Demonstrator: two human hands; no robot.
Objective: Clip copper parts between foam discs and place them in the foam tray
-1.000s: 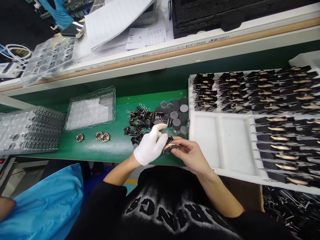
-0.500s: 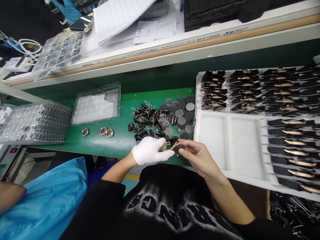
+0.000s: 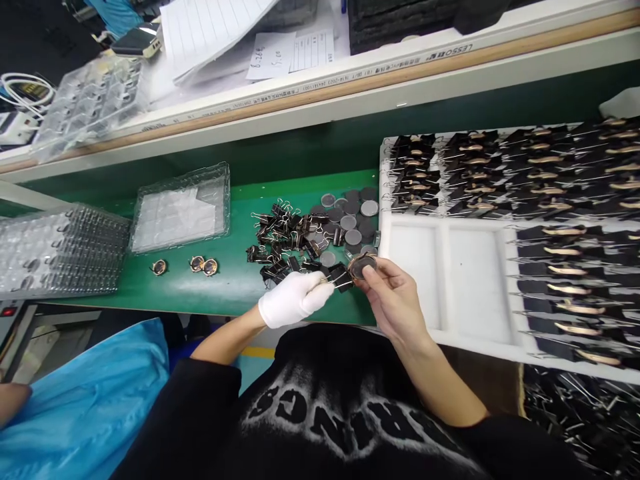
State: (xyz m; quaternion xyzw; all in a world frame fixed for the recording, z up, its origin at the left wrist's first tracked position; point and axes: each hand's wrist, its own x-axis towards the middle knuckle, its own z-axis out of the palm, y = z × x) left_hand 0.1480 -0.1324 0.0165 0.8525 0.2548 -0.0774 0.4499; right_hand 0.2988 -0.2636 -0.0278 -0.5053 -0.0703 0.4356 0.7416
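My left hand (image 3: 293, 300), in a white glove, is closed on a black binder clip (image 3: 341, 277) at the near edge of the green bench. My bare right hand (image 3: 393, 297) pinches a round disc with a copper-coloured ring (image 3: 361, 265) right beside that clip; clip and disc touch. Just behind my hands lies a heap of black binder clips (image 3: 283, 237) and a cluster of grey round discs (image 3: 350, 217).
A white foam tray (image 3: 463, 280) at the right holds rows of clipped parts (image 3: 505, 173). Three copper-ringed parts (image 3: 197, 265) lie on the green mat (image 3: 220, 283) at the left, near clear plastic trays (image 3: 183, 210). A raised shelf with papers (image 3: 293, 50) runs behind. Blue cloth (image 3: 85, 400) at lower left.
My right hand has lifted the disc slightly up and away from me. My left hand's fingers, spread a second ago, have closed on the clip and brought it to the disc.
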